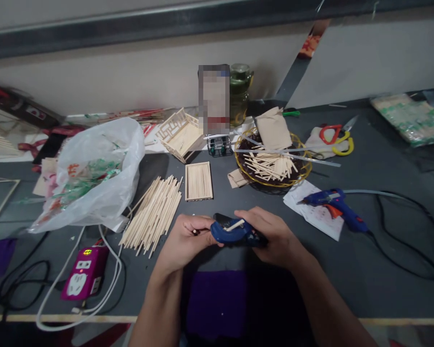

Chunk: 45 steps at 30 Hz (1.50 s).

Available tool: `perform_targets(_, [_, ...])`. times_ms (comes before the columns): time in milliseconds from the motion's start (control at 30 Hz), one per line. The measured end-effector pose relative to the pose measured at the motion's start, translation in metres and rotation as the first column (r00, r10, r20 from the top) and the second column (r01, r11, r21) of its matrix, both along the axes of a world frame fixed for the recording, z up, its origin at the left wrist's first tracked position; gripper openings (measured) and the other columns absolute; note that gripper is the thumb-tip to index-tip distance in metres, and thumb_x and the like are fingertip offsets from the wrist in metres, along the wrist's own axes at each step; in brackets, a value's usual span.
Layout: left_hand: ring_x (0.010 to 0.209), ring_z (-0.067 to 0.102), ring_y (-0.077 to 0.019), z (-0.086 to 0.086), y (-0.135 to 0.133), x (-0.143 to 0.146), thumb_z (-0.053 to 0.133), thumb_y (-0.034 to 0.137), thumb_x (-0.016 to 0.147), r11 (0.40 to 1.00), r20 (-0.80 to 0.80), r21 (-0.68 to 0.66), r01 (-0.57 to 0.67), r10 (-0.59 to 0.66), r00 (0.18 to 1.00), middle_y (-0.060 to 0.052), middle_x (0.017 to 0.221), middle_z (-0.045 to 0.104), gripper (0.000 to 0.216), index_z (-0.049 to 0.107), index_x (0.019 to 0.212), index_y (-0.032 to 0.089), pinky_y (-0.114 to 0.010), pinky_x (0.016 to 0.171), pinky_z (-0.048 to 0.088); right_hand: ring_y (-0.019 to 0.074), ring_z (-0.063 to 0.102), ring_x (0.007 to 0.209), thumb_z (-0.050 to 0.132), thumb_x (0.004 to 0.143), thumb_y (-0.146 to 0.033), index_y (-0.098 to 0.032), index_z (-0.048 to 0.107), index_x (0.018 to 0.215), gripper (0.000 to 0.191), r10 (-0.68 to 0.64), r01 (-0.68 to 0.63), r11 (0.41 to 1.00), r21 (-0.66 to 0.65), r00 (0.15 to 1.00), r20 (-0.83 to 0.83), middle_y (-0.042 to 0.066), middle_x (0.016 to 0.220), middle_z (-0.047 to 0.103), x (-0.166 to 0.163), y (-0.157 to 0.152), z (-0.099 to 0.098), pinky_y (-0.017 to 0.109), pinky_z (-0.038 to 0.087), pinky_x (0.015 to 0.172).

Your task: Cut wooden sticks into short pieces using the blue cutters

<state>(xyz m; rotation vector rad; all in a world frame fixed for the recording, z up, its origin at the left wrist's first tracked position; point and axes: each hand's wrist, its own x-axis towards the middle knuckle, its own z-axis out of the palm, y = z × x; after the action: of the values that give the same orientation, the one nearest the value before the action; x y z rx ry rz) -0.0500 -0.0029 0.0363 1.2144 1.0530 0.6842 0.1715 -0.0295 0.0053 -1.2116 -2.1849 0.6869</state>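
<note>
In front of me, my right hand (269, 233) is closed around a blue and black hand tool (226, 232) that looks like a hand cutter. My left hand (191, 236) is closed at the tool's left end, pinching a thin wooden stick; its small dark end pokes out between the fingers. A pale piece of stick (236, 224) lies across the blue part of the tool. Just beyond my hands lies a small rectangular panel of sticks (198, 181). To its left, a pile of loose wooden sticks (154, 214) is spread on the grey table.
A glue gun (334, 207) rests on white paper at right. Behind are a wicker basket (243, 168) with short sticks, a wooden stick model (181, 134), scissors (336, 137) and a glass jar (240, 91). At left are a plastic bag (94, 207) and a pink power strip (85, 274) with cables.
</note>
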Motion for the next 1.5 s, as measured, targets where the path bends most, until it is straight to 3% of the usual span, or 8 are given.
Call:
perform_targets(200, [0.056, 0.057, -0.0149, -0.006, 0.005, 0.003, 0.078, 0.037, 0.063, 0.998, 0.038, -0.057, -0.022, 0.024, 0.999, -0.007, 0.059, 0.068, 0.025, 0.072, 0.057, 0.014, -0.025, 0.055, 0.044, 0.0194, 0.061, 0.088, 0.049, 0.074, -0.009, -0.022, 0.053, 0.12, 0.048, 0.005, -0.008, 1.0, -0.03, 0.997, -0.076, 0.007, 0.099, 0.064, -0.004, 0.003, -0.007, 0.028, 0.048, 0.077])
perform_targets(300, [0.04, 0.041, -0.0073, -0.008, 0.007, 0.005, 0.08, 0.04, 0.06, 0.991, 0.08, -0.129, -0.032, 0.043, 0.996, -0.005, 0.052, 0.064, 0.028, 0.071, 0.058, 0.013, -0.021, 0.04, 0.03, 0.0183, 0.062, 0.085, 0.052, 0.075, -0.012, -0.021, 0.056, 0.114, 0.04, -0.023, 0.016, 0.998, -0.066, 0.995, -0.1, 0.006, 0.096, 0.066, -0.006, 0.002, -0.007, 0.027, 0.047, 0.076])
perform_targets(400, [0.034, 0.027, -0.0025, -0.007, 0.008, 0.007, 0.08, 0.04, 0.059, 0.984, 0.117, -0.176, -0.019, 0.04, 0.992, -0.003, 0.048, 0.061, 0.029, 0.07, 0.059, 0.013, -0.019, 0.035, 0.016, 0.0174, 0.062, 0.087, 0.053, 0.077, -0.012, -0.02, 0.057, 0.109, 0.034, -0.038, 0.022, 0.993, -0.118, 0.991, -0.13, 0.005, 0.098, 0.066, -0.008, -0.001, -0.001, 0.026, 0.046, 0.077])
perform_targets(600, [0.032, 0.028, -0.0011, -0.011, 0.009, 0.008, 0.08, 0.04, 0.059, 0.971, 0.16, -0.24, -0.02, 0.06, 0.985, -0.001, 0.051, 0.061, 0.03, 0.067, 0.064, 0.012, -0.018, 0.033, 0.013, 0.0149, 0.058, 0.069, 0.051, 0.085, -0.021, -0.02, 0.058, 0.089, 0.008, -0.075, 0.064, 0.975, -0.214, 0.996, -0.046, 0.001, 0.076, 0.063, -0.011, -0.001, 0.007, 0.023, 0.04, 0.065])
perform_targets(833, [0.03, 0.028, -0.0003, -0.021, 0.014, 0.004, 0.079, 0.037, 0.06, 0.962, 0.207, -0.27, -0.035, 0.093, 0.974, 0.001, 0.05, 0.06, 0.03, 0.067, 0.07, 0.012, -0.017, 0.032, 0.013, 0.0145, 0.055, 0.063, 0.052, 0.084, -0.026, -0.02, 0.056, 0.085, 0.007, -0.076, 0.084, 0.972, -0.219, 0.996, 0.044, 0.0, 0.069, 0.06, -0.015, 0.007, 0.006, 0.022, 0.035, 0.061])
perform_targets(1300, [0.029, 0.026, 0.0004, -0.024, 0.019, 0.003, 0.079, 0.036, 0.059, 0.957, 0.225, -0.285, -0.054, 0.121, 0.967, 0.0, 0.051, 0.06, 0.03, 0.066, 0.07, 0.011, -0.017, 0.032, 0.01, 0.0152, 0.057, 0.063, 0.053, 0.084, -0.027, -0.021, 0.057, 0.084, 0.008, -0.075, 0.086, 0.971, -0.225, 0.996, 0.057, 0.0, 0.069, 0.062, -0.017, 0.012, 0.0, 0.022, 0.034, 0.06])
perform_targets(1500, [0.03, 0.027, 0.0004, -0.024, 0.021, 0.002, 0.079, 0.038, 0.06, 0.957, 0.223, -0.286, -0.056, 0.123, 0.967, 0.0, 0.052, 0.06, 0.032, 0.064, 0.069, 0.011, -0.017, 0.032, 0.011, 0.0156, 0.057, 0.06, 0.053, 0.085, -0.029, -0.021, 0.057, 0.081, 0.01, -0.115, 0.129, 0.976, -0.176, 0.989, 0.088, 0.001, 0.066, 0.062, -0.019, 0.017, -0.018, 0.022, 0.033, 0.058])
